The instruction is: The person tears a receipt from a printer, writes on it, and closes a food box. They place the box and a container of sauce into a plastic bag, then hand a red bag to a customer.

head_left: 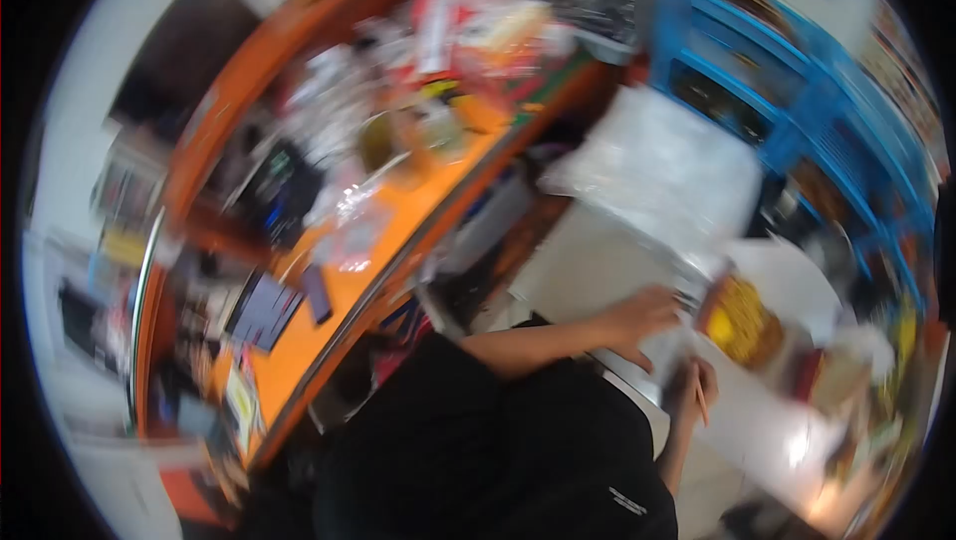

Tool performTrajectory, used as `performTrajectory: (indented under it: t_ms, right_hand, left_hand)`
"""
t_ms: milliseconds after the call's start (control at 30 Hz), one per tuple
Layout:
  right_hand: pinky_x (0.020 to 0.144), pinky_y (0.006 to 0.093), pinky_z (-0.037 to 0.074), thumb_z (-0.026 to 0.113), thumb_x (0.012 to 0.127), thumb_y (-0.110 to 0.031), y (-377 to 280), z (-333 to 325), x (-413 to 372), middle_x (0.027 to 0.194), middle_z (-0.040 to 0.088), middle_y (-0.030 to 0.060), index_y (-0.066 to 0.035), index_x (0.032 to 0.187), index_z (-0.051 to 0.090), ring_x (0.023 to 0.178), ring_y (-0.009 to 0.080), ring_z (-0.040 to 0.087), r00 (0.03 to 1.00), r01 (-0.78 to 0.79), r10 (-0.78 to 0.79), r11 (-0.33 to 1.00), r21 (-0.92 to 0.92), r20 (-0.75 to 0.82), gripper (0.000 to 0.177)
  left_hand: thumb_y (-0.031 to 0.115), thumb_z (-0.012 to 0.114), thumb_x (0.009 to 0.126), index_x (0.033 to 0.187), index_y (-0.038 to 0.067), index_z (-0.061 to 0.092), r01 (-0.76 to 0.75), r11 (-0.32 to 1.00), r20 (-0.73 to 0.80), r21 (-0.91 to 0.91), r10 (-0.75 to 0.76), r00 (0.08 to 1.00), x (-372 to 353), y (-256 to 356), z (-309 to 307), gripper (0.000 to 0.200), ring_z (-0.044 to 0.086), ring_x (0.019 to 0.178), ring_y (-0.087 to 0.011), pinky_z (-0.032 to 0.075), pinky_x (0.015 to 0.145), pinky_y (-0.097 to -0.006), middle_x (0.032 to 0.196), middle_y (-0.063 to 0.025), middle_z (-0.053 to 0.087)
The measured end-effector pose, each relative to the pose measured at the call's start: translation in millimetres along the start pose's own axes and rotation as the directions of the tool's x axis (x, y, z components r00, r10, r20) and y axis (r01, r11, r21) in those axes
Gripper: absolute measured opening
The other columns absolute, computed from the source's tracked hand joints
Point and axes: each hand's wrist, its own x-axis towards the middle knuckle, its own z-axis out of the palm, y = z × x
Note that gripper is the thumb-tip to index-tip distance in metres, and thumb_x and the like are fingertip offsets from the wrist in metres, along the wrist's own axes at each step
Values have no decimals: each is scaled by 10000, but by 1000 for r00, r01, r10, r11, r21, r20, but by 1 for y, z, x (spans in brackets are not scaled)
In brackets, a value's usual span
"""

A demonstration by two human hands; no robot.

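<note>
My left hand (pixel 642 324) reaches across the front of my body, thumb apart from the fingers, beside the edge of a pale surface. I see nothing held in it. Just below and to the right, my right hand (pixel 693 383) is closed on a thin orange stick (pixel 702 405), which points downward; blur hides whether it is a pen or a chopstick. Near both hands, an open box of noodles (pixel 749 333) with a yellow, egg-like piece on top rests on a white table (pixel 762 430).
A clear plastic bag of white material (pixel 662 166) lies beyond my hands. Blue shelves (pixel 787 92) stand at the back right. Along the left runs an orange desk (pixel 398 231) with plastic bags, jars, a tablet-like screen (pixel 263 311) and a phone (pixel 316 294). A dark red box (pixel 812 374) sits on the right.
</note>
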Motion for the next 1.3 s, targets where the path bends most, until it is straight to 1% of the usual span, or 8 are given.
performTrajectory:
  t_ms: [500, 567, 600, 833, 1000, 1133, 1200, 1300]
  right_hand:
    - [522, 196, 393, 505, 967, -194, -5, 14, 3, 690, 529, 1, -14, 1080, 581, 583, 61, 478, 997, 73, -76, 992, -103, -23, 226]
    - [523, 214, 390, 506, 956, -176, -4, 4, 9, 679, 552, 12, 5, 853, 633, 583, 69, 485, 985, 171, -164, 938, -301, 50, 244]
    - [513, 244, 392, 516, 941, -161, -13, 6, 3, 641, 553, 26, 8, 732, 620, 551, 86, 481, 996, 28, -53, 942, -333, -67, 289]
    - [569, 432, 459, 589, 875, -348, -68, -11, -2, 624, 605, 192, -20, 720, 659, 575, 369, 587, 933, 34, 280, 559, -828, 227, 370]
    - [577, 444, 461, 629, 839, -363, -65, -1, 4, 626, 605, 177, -28, 764, 656, 603, 356, 607, 915, 48, 329, 485, -873, 233, 345]
    - [569, 392, 425, 654, 837, -257, -83, -7, 25, 656, 564, 113, -23, 925, 584, 576, 260, 525, 951, -31, -194, 716, -697, -242, 259]
    - [595, 424, 428, 577, 886, -207, -69, -38, 54, 698, 592, 130, -22, 921, 590, 639, 308, 566, 663, 164, -692, 505, -847, -285, 188]
    - [629, 453, 436, 515, 919, -188, -38, -79, 86, 751, 620, 176, 10, 899, 583, 699, 358, 595, 587, 68, -790, 262, -963, -173, 210]
  left_hand:
    - [531, 808, 528, 1211, 60, 517, -23, 999, -47, -34, 22, 999, -4, 1, 2, 880, 253, 1354, -377, 162, 1116, -530, 1353, -176, 411]
    - [489, 826, 529, 1207, 43, 514, -99, 982, -123, -163, 79, 989, 0, -6, 2, 870, 283, 1331, -394, 182, 1108, -532, 1340, -191, 419]
    - [480, 828, 535, 1204, 29, 514, -64, 986, -113, -157, 47, 993, 3, 1, -3, 865, 304, 1313, -405, 186, 1106, -537, 1322, -198, 433]
    - [516, 806, 567, 1358, 25, 383, 87, 996, 39, 2, -87, 995, 10, 13, -16, 1022, 298, 1346, -338, 178, 1126, -508, 1392, -176, 384]
    - [538, 772, 608, 1427, 69, 304, 108, 991, -19, -80, -110, 994, 7, 13, -13, 1053, 258, 1368, -318, 142, 1138, -494, 1433, -144, 348]
    - [593, 709, 661, 1417, 137, 360, 36, 992, 77, 118, -46, 996, 7, 12, -12, 949, 239, 1372, -339, 130, 1134, -505, 1444, -142, 337]
    - [614, 686, 676, 1409, 155, 381, 27, 986, 114, 162, -46, 992, 7, 12, -11, 917, 235, 1372, -346, 128, 1133, -509, 1447, -144, 332]
    - [581, 712, 659, 1412, 164, 384, 47, 989, 119, 142, -64, 991, 8, 13, -12, 920, 238, 1370, -356, 146, 1127, -524, 1453, -140, 322]
